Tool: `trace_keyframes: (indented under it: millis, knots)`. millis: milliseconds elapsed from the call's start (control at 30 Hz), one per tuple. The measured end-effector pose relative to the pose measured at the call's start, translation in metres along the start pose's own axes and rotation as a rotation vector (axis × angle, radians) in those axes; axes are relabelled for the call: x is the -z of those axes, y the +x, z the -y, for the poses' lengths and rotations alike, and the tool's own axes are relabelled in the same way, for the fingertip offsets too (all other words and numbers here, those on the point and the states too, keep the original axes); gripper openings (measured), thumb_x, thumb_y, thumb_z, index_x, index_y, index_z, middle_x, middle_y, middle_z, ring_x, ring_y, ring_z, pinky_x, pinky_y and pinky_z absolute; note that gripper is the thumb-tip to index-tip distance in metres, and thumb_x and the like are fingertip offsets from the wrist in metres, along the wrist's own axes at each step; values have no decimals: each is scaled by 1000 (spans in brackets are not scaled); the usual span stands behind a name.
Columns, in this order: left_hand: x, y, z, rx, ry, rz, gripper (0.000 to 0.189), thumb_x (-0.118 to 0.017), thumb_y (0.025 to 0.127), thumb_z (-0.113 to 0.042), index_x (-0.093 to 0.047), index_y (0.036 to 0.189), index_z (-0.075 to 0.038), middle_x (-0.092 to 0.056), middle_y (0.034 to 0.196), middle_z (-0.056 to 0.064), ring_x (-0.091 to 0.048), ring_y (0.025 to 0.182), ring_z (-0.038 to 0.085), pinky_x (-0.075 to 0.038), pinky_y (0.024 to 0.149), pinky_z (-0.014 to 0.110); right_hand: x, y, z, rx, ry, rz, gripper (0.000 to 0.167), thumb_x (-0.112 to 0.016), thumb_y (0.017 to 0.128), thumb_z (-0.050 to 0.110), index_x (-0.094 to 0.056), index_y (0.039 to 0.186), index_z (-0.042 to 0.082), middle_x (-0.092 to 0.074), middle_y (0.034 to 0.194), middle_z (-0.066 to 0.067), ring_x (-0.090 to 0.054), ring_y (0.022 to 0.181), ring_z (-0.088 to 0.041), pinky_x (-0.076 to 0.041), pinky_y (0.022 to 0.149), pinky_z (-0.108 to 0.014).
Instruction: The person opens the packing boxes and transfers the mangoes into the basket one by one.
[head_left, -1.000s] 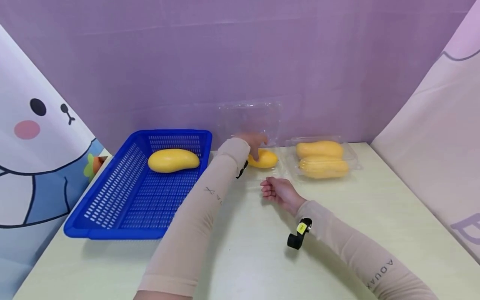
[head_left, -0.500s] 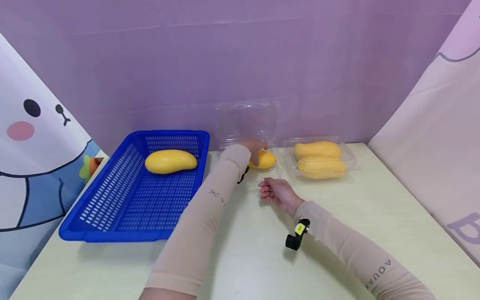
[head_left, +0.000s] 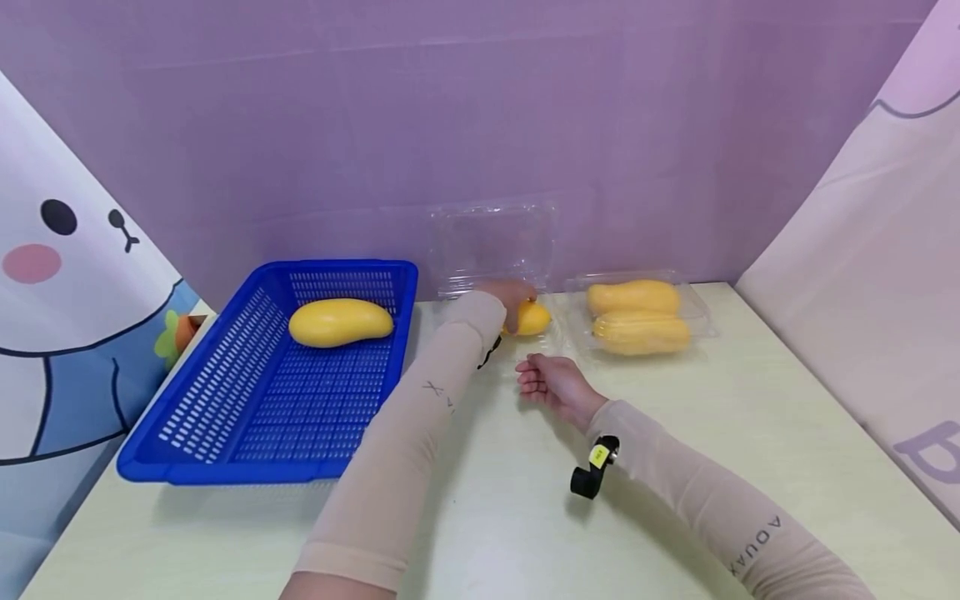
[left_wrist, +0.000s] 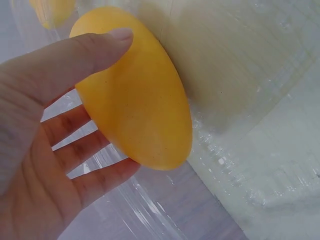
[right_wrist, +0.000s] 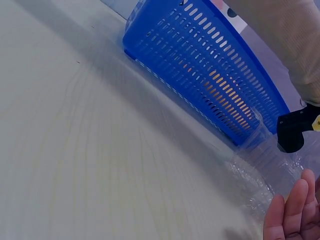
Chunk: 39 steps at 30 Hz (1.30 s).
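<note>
My left hand [head_left: 512,302] grips a yellow mango [head_left: 535,319] at the open clear plastic box [head_left: 492,243], whose lid stands up against the backdrop. In the left wrist view the thumb lies across the mango [left_wrist: 145,105] and the fingers curl under its other side. My right hand [head_left: 558,385] is at the front edge of that box; thumb and forefinger appear to pinch its rim, though the contact is small in view. In the right wrist view only some fingers [right_wrist: 292,215] show, beside the clear plastic.
A blue perforated basket [head_left: 225,471] stands at the left with one mango [head_left: 341,322] inside. To the right, a second clear box [head_left: 701,317], its lid apparently down, holds two mangoes [head_left: 641,333]. A purple cloth backdrop [head_left: 480,108] rises behind the pale table [head_left: 510,517].
My left hand has shifted slightly down and right over the box with the mango, covering more of it. The right hand holds its place. The head view has turned a little.
</note>
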<state>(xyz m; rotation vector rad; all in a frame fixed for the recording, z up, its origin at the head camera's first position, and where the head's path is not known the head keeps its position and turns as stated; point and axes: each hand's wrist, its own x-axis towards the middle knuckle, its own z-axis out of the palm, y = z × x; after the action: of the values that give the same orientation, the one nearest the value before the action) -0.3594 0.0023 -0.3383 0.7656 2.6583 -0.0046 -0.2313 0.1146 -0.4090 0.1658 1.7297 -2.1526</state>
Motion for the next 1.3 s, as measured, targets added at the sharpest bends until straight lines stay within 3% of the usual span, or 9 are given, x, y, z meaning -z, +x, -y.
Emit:
trace_keyframes:
  millis: [267,400,633,1033,1300]
  knots:
    - [2,-13,-9,-1,142,-36,59,-74,79,-14,-48,132,-18,-54,124,2,-48,108,19,-39,98,30,-1,0,1,0,16,2,28,-37,101,14,-56,90,-3,-59,63,2,-56,56,-8,-52,58,-20]
    - [1,-17,-11,4,170,-44,56,-75,79,-13,-50,129,-18,-56,119,1,-49,105,19,-40,97,29,-2,0,1,-4,16,0,28,-38,101,14,-57,87,-1,-59,63,2,-56,55,-7,-52,58,-20]
    - [-2,-4,-6,0,171,-21,54,-73,80,-15,-49,129,-16,-56,120,2,-50,106,20,-40,97,30,-1,-1,1,-4,22,2,28,-38,101,14,-58,85,1,-59,64,2,-56,56,-8,-52,59,-20]
    - [-3,7,-4,35,149,37,51,-74,77,-24,-51,123,-20,-56,114,-3,-51,100,16,-43,88,27,0,-3,1,-10,6,-9,28,-39,101,16,-57,92,-3,-59,66,1,-57,57,-8,-53,61,-21]
    - [7,-22,-10,38,66,39,52,-72,81,-21,-50,127,-16,-55,117,0,-50,102,17,-42,90,27,0,-4,-1,4,6,-2,29,-38,102,16,-55,98,-7,-60,66,1,-57,58,-8,-52,61,-20]
